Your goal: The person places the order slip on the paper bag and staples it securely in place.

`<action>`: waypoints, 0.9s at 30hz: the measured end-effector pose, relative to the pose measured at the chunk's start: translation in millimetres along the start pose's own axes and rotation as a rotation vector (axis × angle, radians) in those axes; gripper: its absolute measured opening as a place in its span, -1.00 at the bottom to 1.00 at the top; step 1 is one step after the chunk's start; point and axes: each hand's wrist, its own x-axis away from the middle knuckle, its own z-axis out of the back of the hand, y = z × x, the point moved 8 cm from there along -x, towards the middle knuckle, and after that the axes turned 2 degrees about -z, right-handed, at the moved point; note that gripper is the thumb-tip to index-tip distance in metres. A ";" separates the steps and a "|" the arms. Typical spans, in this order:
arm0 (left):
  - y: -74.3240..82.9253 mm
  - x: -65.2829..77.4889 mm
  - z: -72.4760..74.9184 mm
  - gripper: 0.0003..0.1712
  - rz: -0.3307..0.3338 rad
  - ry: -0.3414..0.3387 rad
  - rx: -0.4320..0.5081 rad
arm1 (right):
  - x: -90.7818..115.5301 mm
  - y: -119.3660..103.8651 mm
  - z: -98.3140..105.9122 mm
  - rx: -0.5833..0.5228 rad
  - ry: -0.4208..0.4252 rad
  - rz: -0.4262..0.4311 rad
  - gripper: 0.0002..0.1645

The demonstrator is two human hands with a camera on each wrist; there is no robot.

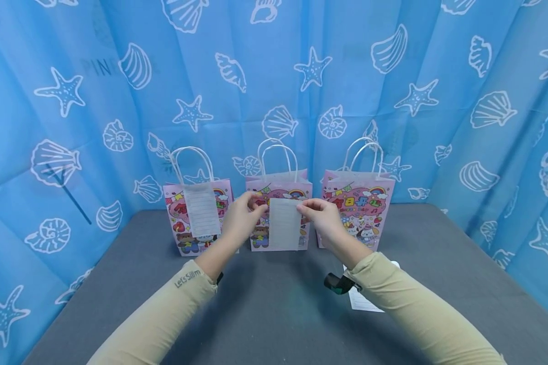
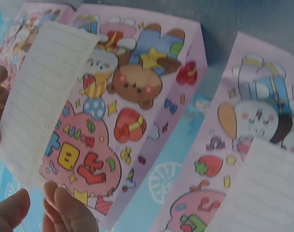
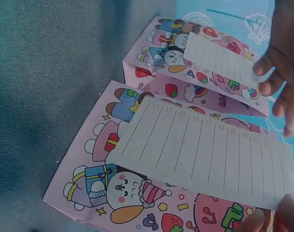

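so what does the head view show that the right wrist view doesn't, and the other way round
Only the head view shows the rightmost bag, the sleeves and the loose paper partly behind the right forearm.

Only the right wrist view makes out small printed squares along the middle sheet.

Both show that sheet, the middle bag, the left bag with its own sheet, the left hand and the right hand.

Right hand (image 1: pixel 325 219) pinches white sheet (image 1: pixel 285 225) by top-right corner in front of middle pink bag (image 1: pixel 259 239), left hand (image 1: pixel 240 219) near top-left corner, second sheet (image 1: pixel 203 210) against left pink bag (image 1: pixel 225 205).
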 end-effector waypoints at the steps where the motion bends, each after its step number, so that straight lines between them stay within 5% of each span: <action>1: 1.7 -1.6 1.8 -0.61 -0.009 0.008 0.001 | -1.1 -0.6 -0.2 0.002 0.000 0.002 -0.78; 11: 10.5 -25.1 7.9 -0.23 -0.047 0.023 -0.098 | -8.5 -8.6 -1.8 -0.009 0.012 0.006 -0.77; 17: 6.5 -42.8 -1.0 -0.11 -0.040 -0.086 -0.213 | -11.5 -12.2 -2.9 -0.048 0.030 0.008 -0.78; 27: 2.1 -60.4 -8.5 -0.07 0.006 -0.152 -0.205 | -16.7 -19.3 -8.5 -0.030 0.091 0.064 -0.75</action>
